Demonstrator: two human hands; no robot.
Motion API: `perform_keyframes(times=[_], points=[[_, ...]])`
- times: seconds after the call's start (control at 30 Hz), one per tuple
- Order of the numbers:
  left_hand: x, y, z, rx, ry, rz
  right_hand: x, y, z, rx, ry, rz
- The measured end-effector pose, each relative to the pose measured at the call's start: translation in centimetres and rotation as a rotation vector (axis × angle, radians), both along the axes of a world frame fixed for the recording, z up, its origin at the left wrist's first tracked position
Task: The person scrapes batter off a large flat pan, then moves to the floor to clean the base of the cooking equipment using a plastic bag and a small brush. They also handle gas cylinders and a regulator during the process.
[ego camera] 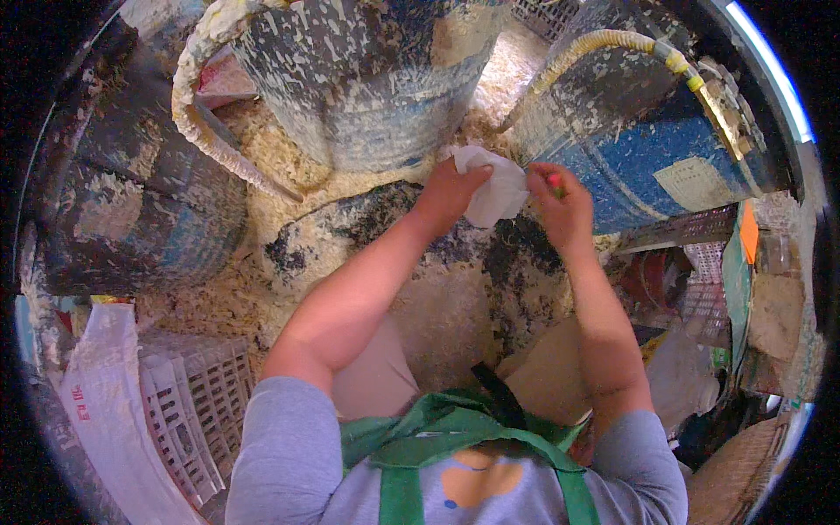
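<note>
My left hand [449,193] grips a crumpled white sheet [497,190], thumb lying across its face; whether it is cloth, paper or thin plastic I cannot tell. To the right of the sheet, my right hand [564,203] is closed around a small red and green object [556,184]. Its fingers hide most of that object, so its kind is unclear. Both hands are in front of my body, close together at the sheet's two sides. Beneath them lies a dark surface [387,203] caked with pale residue.
Splattered blue drums stand at the far middle [367,85], left [151,197] and right [630,164]. Crusted hoses curve at the left [190,105] and right [590,42]. At lower left are a plastic crate [197,407] and a white sack [105,394]. Pale matter [289,151] coats the floor.
</note>
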State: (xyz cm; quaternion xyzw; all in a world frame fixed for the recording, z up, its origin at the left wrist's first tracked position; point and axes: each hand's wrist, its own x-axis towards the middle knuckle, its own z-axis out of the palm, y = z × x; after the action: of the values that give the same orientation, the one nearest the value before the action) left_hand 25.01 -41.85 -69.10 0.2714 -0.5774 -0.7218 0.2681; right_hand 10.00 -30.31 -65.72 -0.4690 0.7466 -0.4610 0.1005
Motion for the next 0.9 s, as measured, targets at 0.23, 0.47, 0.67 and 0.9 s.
perform_keyframes(times=[0.23,0.47,0.67,0.9], points=[[0.0,-1.6,-0.6,0.487,0.329,0.240,0.2,0.3,-0.2,0.223,0.116,-0.017],[1.4,-5.1,-0.8,0.732,0.519,0.449,-0.8,-0.1,-0.8,0.271,-0.296,-0.070],[0.8,-5.3,-0.9,0.867,0.608,0.534,0.3,-0.7,-1.8,0.160,-0.763,-0.035],[0.8,-6.8,-1.8,0.768,0.466,0.495,-0.4,0.0,-3.7,0.123,-0.212,0.111]])
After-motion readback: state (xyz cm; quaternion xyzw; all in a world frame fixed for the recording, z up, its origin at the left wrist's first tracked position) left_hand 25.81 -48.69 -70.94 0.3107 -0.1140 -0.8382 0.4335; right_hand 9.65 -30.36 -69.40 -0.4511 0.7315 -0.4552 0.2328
